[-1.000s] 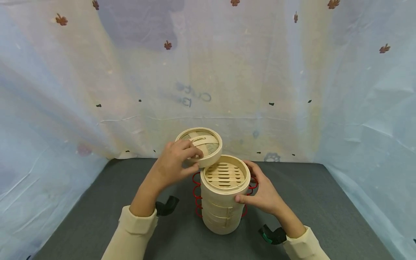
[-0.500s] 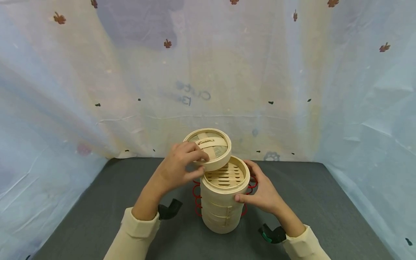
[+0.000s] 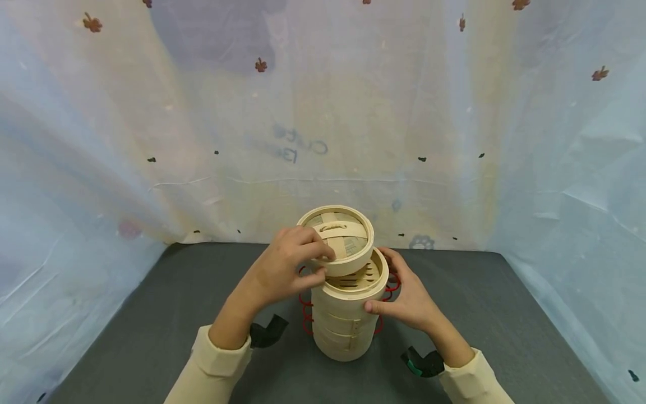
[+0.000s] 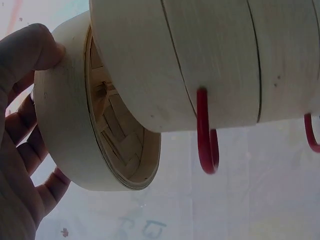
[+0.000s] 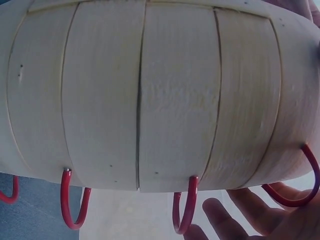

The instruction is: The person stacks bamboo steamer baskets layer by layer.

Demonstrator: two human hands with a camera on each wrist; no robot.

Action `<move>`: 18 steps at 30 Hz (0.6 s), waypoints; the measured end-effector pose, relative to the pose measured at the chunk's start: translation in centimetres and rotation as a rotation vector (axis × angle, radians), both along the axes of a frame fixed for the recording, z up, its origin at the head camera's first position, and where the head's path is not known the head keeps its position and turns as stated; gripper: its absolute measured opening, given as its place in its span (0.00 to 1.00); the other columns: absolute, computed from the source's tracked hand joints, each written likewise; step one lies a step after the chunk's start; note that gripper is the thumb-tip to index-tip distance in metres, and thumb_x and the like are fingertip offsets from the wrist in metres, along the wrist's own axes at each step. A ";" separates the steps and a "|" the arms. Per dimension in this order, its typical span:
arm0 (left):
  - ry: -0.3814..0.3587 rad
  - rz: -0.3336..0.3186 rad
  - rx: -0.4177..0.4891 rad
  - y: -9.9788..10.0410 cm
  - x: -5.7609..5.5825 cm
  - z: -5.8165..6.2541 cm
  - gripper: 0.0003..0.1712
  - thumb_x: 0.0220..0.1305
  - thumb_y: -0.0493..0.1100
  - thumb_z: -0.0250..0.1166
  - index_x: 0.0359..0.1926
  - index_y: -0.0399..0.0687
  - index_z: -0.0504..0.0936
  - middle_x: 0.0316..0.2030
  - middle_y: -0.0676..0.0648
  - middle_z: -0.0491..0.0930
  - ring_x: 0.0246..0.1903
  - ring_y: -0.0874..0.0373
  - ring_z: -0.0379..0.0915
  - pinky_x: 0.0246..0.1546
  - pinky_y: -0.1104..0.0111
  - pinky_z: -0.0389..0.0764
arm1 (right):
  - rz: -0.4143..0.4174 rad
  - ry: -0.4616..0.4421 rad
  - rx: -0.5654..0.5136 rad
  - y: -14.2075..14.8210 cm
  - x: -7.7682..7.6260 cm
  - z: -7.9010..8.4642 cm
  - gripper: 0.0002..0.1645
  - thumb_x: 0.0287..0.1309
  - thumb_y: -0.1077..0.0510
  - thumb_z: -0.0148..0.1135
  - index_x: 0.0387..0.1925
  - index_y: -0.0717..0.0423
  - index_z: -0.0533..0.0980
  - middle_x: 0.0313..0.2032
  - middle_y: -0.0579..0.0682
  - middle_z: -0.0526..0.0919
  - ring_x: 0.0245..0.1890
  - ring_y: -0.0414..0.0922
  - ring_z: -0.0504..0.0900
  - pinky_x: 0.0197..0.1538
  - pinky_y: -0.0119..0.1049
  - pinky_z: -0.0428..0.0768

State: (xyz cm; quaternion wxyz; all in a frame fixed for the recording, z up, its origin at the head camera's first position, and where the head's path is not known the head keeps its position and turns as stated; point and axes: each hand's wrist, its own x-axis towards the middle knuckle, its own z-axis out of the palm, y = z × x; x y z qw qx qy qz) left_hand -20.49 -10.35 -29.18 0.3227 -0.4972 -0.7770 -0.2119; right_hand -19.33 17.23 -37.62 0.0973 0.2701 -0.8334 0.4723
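My left hand [image 3: 287, 269] pinches the near left rim of a round bamboo steamer lid [image 3: 355, 231], thumb outside and fingers over the edge. The lid has a woven top and a strap handle. It tilts over the back left part of a tall bamboo steamer stack [image 3: 343, 336], leaving some of the slatted top tier [image 3: 363, 278] showing. In the left wrist view the woven underside [image 4: 122, 135] faces the stack's open end. My right hand [image 3: 409, 300] grips the upper right side of the stack, thumb in front and fingers behind, beside red loop handles [image 5: 185, 210].
The stack stands upright on a dark grey table [image 3: 176, 314]. A pale patterned curtain [image 3: 353, 112] hangs behind and along both sides. Black straps [image 3: 424, 365] sit at both wrists, below cream sleeves.
My left hand has carried the lid rightward and slightly down, so it covers more of the top tier. My right hand and the stack have stayed in place.
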 end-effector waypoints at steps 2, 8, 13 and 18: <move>-0.007 0.001 -0.008 0.1 0.2 0.1 0.10 0.50 0.38 0.68 0.35 0.55 0.84 0.29 0.57 0.74 0.29 0.64 0.67 0.34 0.67 0.68 | -0.006 -0.005 0.005 0.0 0.0 0.0 0.59 0.41 0.48 0.77 0.72 0.36 0.54 0.61 0.48 0.72 0.58 0.50 0.73 0.55 0.56 0.72; -0.057 -0.002 -0.027 0.4 0.9 0.3 0.10 0.52 0.40 0.70 0.36 0.57 0.84 0.32 0.58 0.75 0.32 0.65 0.68 0.39 0.64 0.69 | -0.011 -0.023 0.003 0.1 0.0 0.1 0.60 0.41 0.48 0.77 0.72 0.36 0.53 0.62 0.48 0.71 0.59 0.51 0.73 0.56 0.58 0.71; -0.073 0.005 -0.034 0.6 1.1 0.3 0.09 0.52 0.40 0.70 0.36 0.57 0.84 0.33 0.58 0.75 0.33 0.64 0.68 0.40 0.64 0.70 | -0.005 -0.027 -0.002 0.0 0.1 0.2 0.60 0.41 0.48 0.77 0.73 0.37 0.53 0.63 0.49 0.71 0.60 0.52 0.73 0.56 0.58 0.71; -0.078 0.003 -0.036 0.8 1.2 0.2 0.09 0.53 0.40 0.69 0.36 0.58 0.84 0.33 0.59 0.75 0.33 0.64 0.67 0.38 0.66 0.68 | 0.013 -0.022 -0.012 0.1 0.1 0.1 0.59 0.42 0.48 0.77 0.72 0.37 0.53 0.63 0.49 0.71 0.57 0.50 0.74 0.54 0.58 0.72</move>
